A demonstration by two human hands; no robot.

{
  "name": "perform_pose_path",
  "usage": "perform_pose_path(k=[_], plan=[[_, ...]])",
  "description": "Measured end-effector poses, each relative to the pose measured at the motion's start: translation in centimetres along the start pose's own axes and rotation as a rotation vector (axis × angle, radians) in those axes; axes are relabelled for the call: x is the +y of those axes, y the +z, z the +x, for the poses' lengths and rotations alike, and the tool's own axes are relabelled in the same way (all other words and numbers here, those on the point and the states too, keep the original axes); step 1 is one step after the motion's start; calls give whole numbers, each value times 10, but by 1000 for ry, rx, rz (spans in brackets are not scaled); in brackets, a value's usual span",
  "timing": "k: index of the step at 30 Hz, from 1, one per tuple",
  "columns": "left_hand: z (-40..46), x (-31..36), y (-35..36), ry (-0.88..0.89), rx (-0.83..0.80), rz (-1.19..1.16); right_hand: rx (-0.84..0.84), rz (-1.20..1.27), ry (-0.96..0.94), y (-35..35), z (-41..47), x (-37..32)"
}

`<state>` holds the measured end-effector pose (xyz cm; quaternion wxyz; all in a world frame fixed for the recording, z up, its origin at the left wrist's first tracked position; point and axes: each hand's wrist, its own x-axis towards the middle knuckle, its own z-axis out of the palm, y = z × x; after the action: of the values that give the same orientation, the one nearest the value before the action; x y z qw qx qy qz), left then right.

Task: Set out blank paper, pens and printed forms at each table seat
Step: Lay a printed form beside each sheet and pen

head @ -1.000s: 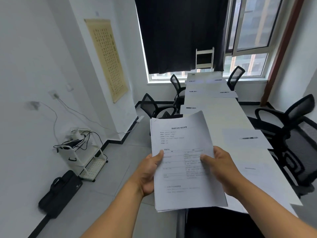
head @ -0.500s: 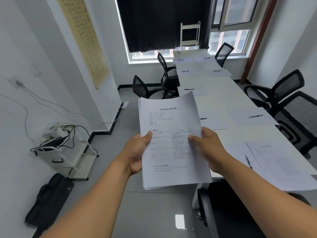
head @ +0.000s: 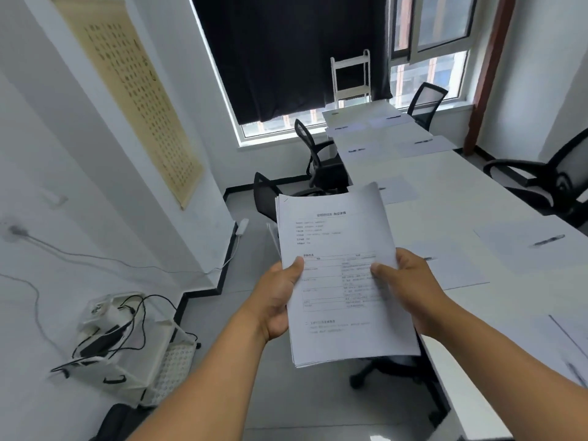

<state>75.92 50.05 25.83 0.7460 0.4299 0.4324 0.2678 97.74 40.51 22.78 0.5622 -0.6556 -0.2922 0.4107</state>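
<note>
A long white table (head: pixel 445 192) carries blank sheets (head: pixel 534 243), each with a pen (head: pixel 549 240) near its edge, along both long sides. By the left wall a white cart (head: pixel 127 354) holds a power strip and tangled black cables. Both hands grasp the stack of printed forms (head: pixel 342 275) off the table's left edge: left hand (head: pixel 276 297) and right hand (head: pixel 410 288), thumbs on top (print blurred). Since half a second ago the view has swung left; the grip is unchanged.

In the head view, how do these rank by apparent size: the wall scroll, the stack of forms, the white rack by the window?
1. wall scroll
2. stack of forms, though nearness enlarges it
3. white rack
</note>
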Motion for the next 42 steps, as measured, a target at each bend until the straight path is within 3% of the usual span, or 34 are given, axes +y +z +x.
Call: perform_pose_path(k=[8, 18, 26, 33, 42], plan=[[96, 87, -22, 1, 3, 6, -2, 72, -23, 38, 103, -53], [230, 130, -27, -63, -131, 49, 178, 69, 25, 53, 200, -62], [356, 158, -41, -197, -381, 148, 448, 133, 69, 86, 262, -55], [415, 161, -4, -306, -591, 259, 712, 214, 130, 81, 269, -46], [463, 115, 62, -434, -689, 419, 958, 245, 237, 42, 273, 2]])
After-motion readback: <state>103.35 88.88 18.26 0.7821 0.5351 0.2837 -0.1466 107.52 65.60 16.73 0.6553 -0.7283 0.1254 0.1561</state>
